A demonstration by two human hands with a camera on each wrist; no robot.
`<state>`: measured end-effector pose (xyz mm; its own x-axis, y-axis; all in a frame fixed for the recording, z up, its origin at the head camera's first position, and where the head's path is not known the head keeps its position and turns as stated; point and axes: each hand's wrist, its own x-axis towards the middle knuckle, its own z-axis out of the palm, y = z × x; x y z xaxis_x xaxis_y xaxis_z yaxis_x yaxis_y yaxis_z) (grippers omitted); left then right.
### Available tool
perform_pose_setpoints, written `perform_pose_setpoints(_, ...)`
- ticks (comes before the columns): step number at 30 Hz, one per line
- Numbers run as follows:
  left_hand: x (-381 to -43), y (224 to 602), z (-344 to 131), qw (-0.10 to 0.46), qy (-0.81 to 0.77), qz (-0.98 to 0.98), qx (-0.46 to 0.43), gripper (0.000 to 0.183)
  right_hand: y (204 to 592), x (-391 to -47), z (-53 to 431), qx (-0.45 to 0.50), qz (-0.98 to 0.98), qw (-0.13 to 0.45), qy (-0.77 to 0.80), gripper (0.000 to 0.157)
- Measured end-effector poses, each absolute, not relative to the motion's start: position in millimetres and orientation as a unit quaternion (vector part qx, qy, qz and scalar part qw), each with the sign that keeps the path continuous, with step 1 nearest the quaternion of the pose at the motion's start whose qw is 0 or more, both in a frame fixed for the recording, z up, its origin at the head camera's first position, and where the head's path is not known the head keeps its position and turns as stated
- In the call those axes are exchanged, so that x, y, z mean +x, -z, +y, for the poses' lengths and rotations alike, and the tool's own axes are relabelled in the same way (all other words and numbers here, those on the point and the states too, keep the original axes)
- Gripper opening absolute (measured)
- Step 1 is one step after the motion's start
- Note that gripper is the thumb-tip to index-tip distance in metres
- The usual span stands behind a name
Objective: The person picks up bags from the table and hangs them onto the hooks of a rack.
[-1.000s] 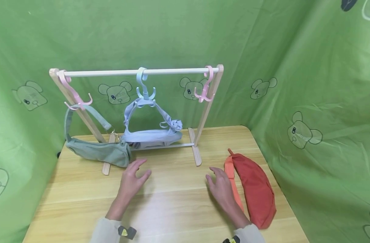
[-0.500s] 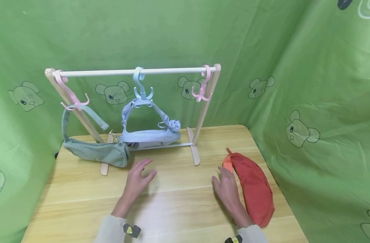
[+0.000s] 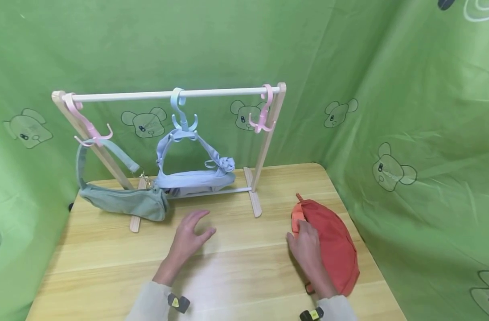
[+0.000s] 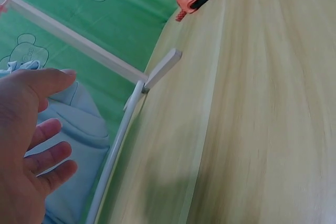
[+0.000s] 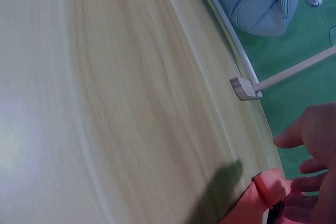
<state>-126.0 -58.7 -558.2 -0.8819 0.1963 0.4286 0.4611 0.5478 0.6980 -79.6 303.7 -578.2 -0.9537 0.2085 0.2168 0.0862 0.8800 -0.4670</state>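
Note:
A red waist bag lies on the right of the table, its orange strap along its near-left side. My right hand is over the strap and the bag's left edge. In the right wrist view its thumb stands apart from the other fingers, which are bent lightly close over the strap. My left hand hovers over the middle of the table, thumb and fingers spread with nothing between them. In the left wrist view, the blue bag shows behind it.
A wooden rack stands at the back. From its pink left hook hangs a grey-green bag; a light-blue bag hangs from the blue middle hook. The pink right hook holds no bag. Green curtains enclose the table.
My right hand has moved right, from beside the strap to over the strap and the red bag's edge. My left hand has drifted right, away from the grey-green bag. The view has shifted slightly.

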Motion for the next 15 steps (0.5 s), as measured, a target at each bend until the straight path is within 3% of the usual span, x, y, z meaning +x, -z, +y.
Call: perform_pose_setpoints(15,-124,561,-46,0.131,0.433,-0.871,-0.192,0.057,586,-79,309,-0.104,-0.964,0.101,-0.221,0.068)
